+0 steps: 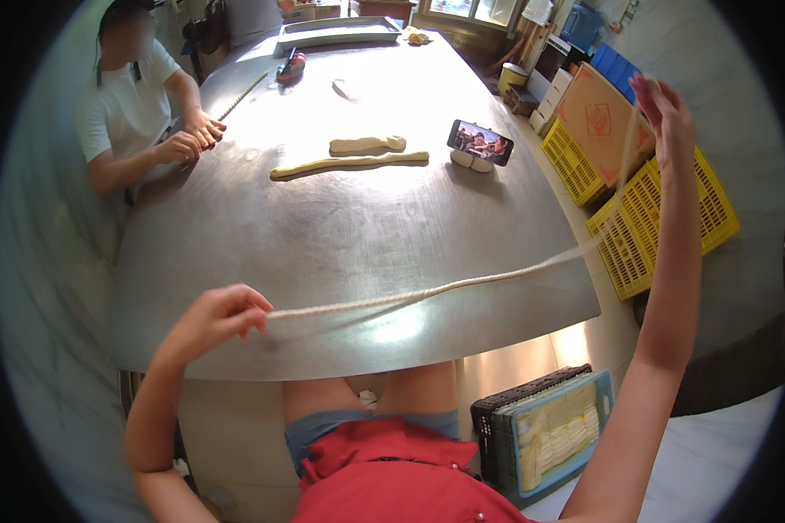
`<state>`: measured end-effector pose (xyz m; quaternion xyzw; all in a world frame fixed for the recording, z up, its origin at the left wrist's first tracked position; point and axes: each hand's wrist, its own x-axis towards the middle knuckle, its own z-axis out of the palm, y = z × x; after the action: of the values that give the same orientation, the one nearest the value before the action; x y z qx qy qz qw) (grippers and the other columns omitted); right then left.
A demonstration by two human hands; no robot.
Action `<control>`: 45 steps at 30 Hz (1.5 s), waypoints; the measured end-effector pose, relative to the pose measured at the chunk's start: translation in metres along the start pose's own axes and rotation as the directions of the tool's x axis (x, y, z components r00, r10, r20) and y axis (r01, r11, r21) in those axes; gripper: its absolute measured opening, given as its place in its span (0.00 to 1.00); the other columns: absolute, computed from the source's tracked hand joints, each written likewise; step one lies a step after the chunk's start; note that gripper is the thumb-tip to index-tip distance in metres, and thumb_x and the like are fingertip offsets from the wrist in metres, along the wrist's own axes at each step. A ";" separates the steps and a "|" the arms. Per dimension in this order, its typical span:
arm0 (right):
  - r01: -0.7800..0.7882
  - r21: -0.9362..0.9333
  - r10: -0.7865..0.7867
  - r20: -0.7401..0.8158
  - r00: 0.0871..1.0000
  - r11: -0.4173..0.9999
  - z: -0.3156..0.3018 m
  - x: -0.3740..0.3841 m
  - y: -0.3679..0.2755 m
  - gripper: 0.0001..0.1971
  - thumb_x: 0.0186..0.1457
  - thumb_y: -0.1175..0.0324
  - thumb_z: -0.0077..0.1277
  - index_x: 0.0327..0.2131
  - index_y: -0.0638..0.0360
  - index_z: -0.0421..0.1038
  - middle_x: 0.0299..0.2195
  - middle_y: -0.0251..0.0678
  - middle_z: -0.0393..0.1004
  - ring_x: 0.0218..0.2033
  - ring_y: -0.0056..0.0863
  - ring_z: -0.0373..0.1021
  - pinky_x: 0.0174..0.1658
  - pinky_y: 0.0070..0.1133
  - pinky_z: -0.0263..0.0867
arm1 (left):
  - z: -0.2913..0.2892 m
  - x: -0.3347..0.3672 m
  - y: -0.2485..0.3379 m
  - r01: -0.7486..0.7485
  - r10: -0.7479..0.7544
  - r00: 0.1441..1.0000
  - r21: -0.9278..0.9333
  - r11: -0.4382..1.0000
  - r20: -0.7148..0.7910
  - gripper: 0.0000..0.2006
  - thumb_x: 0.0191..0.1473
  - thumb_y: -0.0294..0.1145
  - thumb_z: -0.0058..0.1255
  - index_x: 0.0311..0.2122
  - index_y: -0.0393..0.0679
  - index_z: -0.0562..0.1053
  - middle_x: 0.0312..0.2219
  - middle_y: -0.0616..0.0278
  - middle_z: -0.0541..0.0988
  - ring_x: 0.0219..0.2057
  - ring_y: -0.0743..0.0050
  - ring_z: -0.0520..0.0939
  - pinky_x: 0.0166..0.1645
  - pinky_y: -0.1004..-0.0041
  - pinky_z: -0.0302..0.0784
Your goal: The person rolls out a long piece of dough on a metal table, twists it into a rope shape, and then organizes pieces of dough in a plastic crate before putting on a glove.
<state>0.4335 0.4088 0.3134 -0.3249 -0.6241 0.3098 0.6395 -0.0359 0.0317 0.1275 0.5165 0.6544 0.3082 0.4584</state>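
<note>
A long, thin, twisted dough rope stretches between my two hands above the near part of the metal table. My left hand pinches its left end close to the table's near left edge. Raised high at the right, past the table's side, my right hand is closed on the other end. The rope is blurred where it climbs toward that hand. Farther up the table lie a thick dough strip and a shorter dough piece.
A phone leans on a small white stand at the table's right. Across the left edge, a co-worker's hands press another rope. Yellow crates and a cardboard box stand at right; a blue tray of pale strips is below.
</note>
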 end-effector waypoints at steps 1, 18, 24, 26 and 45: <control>0.105 -0.002 -0.104 0.119 0.987 0.994 0.021 -0.019 -0.018 0.13 0.59 0.73 0.49 0.45 0.69 0.69 0.42 0.43 0.76 0.43 0.27 0.75 0.49 0.21 0.72 | 0.008 0.005 -0.004 -0.016 0.011 0.997 0.070 0.997 0.071 0.08 0.58 0.27 0.50 0.42 0.38 0.75 0.28 0.65 0.79 0.27 0.81 0.77 0.32 0.79 0.72; 0.507 -0.478 -0.237 0.517 0.823 0.718 0.152 -0.344 0.147 0.08 0.50 0.78 0.52 0.35 0.61 0.70 0.36 0.38 0.72 0.38 0.38 0.71 0.40 0.31 0.68 | 0.081 0.053 -0.065 -0.147 0.715 0.661 0.895 0.421 -0.228 0.13 0.48 0.23 0.50 0.42 0.41 0.71 0.37 0.55 0.74 0.41 0.59 0.77 0.45 0.63 0.74; 0.364 -0.559 -0.087 0.460 0.883 0.745 0.223 -0.326 0.190 0.04 0.50 0.74 0.54 0.31 0.61 0.72 0.35 0.38 0.71 0.38 0.38 0.69 0.42 0.30 0.66 | 0.095 0.147 -0.086 -0.169 0.670 0.654 0.795 0.583 -0.352 0.08 0.49 0.21 0.50 0.37 0.40 0.69 0.35 0.55 0.73 0.40 0.56 0.76 0.43 0.62 0.74; 0.336 -0.728 0.021 0.433 0.901 0.598 0.218 -0.315 0.198 0.05 0.50 0.72 0.53 0.30 0.61 0.71 0.36 0.39 0.70 0.40 0.36 0.68 0.44 0.30 0.65 | 0.074 0.158 -0.095 0.038 0.641 0.623 0.836 0.547 -0.448 0.06 0.49 0.24 0.50 0.33 0.42 0.68 0.31 0.57 0.72 0.37 0.58 0.75 0.42 0.62 0.73; 0.572 -0.472 -0.268 0.564 0.781 0.671 0.116 -0.299 0.153 0.12 0.46 0.76 0.55 0.37 0.55 0.72 0.28 0.32 0.65 0.30 0.31 0.66 0.48 0.31 0.66 | -0.051 0.077 -0.150 -0.141 -0.194 0.651 -0.369 0.919 -0.733 0.05 0.50 0.28 0.51 0.33 0.42 0.72 0.28 0.68 0.75 0.28 0.83 0.74 0.35 0.80 0.72</control>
<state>0.3108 0.2644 0.0132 -0.2780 -0.8786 -0.0082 0.3883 -0.1453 0.0678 -0.0061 0.2272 0.7169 0.6132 0.2416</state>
